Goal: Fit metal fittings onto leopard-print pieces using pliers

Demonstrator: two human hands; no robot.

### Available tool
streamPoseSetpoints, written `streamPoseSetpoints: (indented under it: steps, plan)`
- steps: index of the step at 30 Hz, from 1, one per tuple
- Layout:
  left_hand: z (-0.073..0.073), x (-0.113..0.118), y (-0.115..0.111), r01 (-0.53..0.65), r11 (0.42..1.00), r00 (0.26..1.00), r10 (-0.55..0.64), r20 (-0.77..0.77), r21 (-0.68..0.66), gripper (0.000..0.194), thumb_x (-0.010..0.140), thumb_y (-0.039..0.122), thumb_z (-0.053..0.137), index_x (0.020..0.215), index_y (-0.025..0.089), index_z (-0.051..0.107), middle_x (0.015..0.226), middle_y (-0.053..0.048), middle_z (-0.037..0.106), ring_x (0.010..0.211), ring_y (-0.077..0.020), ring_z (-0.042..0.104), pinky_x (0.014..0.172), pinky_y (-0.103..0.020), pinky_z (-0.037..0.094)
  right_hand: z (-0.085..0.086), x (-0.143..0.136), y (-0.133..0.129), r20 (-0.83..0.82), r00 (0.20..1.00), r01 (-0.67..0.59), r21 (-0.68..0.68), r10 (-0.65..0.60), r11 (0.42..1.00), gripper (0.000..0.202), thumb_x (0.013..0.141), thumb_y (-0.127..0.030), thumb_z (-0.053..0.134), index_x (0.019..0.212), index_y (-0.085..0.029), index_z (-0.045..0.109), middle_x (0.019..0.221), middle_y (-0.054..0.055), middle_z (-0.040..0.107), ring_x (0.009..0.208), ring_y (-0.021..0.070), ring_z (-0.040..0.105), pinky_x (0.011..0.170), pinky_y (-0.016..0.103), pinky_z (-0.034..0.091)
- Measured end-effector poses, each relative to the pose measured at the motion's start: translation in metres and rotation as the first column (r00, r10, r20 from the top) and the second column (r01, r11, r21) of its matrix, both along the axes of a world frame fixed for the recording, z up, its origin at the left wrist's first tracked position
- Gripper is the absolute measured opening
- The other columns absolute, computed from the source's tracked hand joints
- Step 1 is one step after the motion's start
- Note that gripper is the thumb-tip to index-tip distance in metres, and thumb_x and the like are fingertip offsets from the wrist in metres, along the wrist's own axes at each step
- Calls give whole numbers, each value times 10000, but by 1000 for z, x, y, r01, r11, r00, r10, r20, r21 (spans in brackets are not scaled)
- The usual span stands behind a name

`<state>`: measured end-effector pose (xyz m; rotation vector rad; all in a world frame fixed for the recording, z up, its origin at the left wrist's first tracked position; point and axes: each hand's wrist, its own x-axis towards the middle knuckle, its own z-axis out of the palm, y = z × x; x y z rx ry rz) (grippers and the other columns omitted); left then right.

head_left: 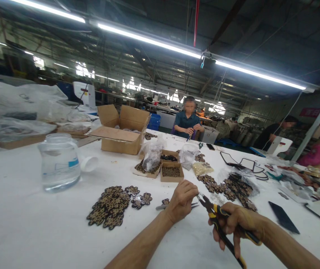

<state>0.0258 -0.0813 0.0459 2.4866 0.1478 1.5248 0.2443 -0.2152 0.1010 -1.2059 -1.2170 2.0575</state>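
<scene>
Black-and-yellow pliers are in my right hand, whose fingers wrap round the handles; the handles stand apart. The jaws point up and left, close to the fingertips of my left hand. That hand is pinched closed on something too small to make out. Beneath my left hand a pointed metal tool lies on the white table, partly hidden by the hand. One leopard-print flower piece is beside it. Further left a pile of such pieces lies near a few separate ones.
Small boxes of beads and black parts stand ahead, with plastic bags. A large carton and water jug are at left. More flower pieces and a dark phone lie right. A person sits across the table.
</scene>
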Motion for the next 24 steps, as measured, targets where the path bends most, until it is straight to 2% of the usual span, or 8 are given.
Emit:
streamPoseSetpoints:
  steps: [7,24]
  plan:
    - [1,0,-2,7,1000,1000,-7,5,-28,167,964,127,441,1002,168,599,955,-104,658,927,-212,568,842,-394,425,-3,0,0,-5,1000,14,-6,-14,1000,508,600,-109,568,1108,-108,585,897,135,692,762,255,702,457,230,540]
    - [0,0,-2,5,999,1000,-5,-9,-31,156,956,121,447,1002,168,588,948,-104,648,924,-217,558,831,-400,428,-8,-4,-4,15,996,88,4,-88,996,421,599,-112,564,1019,-104,598,827,108,670,672,221,687,375,160,441]
